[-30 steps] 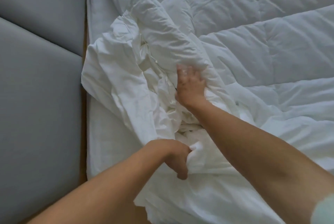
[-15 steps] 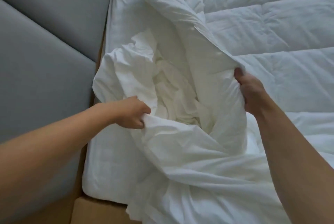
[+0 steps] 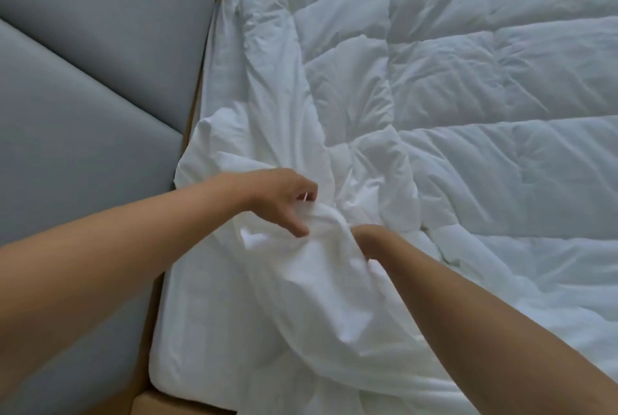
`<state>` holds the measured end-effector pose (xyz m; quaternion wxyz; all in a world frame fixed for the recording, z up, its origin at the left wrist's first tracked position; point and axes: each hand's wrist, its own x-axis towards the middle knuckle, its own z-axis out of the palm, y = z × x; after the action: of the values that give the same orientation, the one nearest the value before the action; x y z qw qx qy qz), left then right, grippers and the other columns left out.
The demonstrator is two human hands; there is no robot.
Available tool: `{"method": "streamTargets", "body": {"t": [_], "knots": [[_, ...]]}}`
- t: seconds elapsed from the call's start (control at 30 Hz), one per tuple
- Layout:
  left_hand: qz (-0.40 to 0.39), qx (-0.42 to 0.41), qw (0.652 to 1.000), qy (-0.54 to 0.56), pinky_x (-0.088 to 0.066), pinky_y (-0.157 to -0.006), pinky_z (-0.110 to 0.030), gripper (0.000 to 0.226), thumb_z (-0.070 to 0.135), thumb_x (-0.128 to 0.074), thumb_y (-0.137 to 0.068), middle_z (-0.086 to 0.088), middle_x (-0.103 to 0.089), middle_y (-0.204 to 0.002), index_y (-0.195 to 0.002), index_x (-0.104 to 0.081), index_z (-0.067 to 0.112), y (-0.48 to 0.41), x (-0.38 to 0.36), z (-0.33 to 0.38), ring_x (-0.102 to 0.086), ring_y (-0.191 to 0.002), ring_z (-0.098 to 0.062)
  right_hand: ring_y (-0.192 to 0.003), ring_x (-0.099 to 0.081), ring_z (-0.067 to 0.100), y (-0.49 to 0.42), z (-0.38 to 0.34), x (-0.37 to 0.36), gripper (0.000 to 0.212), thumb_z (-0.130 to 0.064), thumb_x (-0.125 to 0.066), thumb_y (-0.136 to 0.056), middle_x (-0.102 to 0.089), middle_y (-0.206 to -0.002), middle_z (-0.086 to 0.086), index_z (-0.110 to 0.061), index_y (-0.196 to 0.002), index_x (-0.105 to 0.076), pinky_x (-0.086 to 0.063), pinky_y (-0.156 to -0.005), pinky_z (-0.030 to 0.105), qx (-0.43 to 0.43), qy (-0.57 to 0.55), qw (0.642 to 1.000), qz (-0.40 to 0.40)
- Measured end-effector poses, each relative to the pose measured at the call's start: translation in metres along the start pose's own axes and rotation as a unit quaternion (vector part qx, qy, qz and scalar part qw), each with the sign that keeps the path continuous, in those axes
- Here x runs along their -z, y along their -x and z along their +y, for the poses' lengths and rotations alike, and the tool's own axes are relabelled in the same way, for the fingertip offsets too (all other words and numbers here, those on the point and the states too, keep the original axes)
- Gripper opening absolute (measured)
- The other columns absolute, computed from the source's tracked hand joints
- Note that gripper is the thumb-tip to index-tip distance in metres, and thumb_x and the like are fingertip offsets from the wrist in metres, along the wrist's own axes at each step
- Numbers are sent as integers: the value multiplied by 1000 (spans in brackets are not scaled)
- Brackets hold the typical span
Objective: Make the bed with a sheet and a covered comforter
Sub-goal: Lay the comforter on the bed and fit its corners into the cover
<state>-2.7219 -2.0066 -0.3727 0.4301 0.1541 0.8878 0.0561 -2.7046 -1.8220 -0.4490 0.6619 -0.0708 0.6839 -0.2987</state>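
A white quilted comforter (image 3: pixel 485 86) lies spread over the bed, filling the right and top of the view. A thin white duvet cover (image 3: pixel 321 287) is bunched along the comforter's left edge and trails toward the bed's near corner. My left hand (image 3: pixel 284 200) pinches a fold of the cover between thumb and fingers. Just to its right, my right hand (image 3: pixel 371 240) reaches into the same bunch; its fingers are buried in the cloth. The white sheet (image 3: pixel 197 331) on the mattress shows at the lower left.
A grey padded headboard (image 3: pixel 83 96) runs along the left side. A tan wooden bed frame (image 3: pixel 157 404) shows at the near corner and in the gap beside the mattress.
The raised comforter edge has been laid back down flat. My right hand let go of it and came down left to meet my left hand at the bunched cover.
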Motion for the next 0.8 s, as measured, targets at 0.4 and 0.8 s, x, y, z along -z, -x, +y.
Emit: {"method": "streamTargets", "body": {"t": [0.4,0.8], "knots": [[-117,15,978,170,-55,-62,-37,22,38,-56,-85,1,-65,-72,-83,-60,17,-12,-5,-38,-60,-61,-19,-77,-67,20,-52,-4,42,15,-6,-65,-92,-71,-90,12,-2,-102,-75,-56,-75,34,92,-198,966,-142],[-153,1,958,243,-53,-74,-36,32,41,-58,-81,-1,-62,-90,-103,-55,18,-64,-31,-53,-62,-81,-25,-104,-59,23,-137,-138,95,83,-69,-79,-64,-60,-115,1,-22,-125,-47,-49,-93,40,133,47,936,323]]}}
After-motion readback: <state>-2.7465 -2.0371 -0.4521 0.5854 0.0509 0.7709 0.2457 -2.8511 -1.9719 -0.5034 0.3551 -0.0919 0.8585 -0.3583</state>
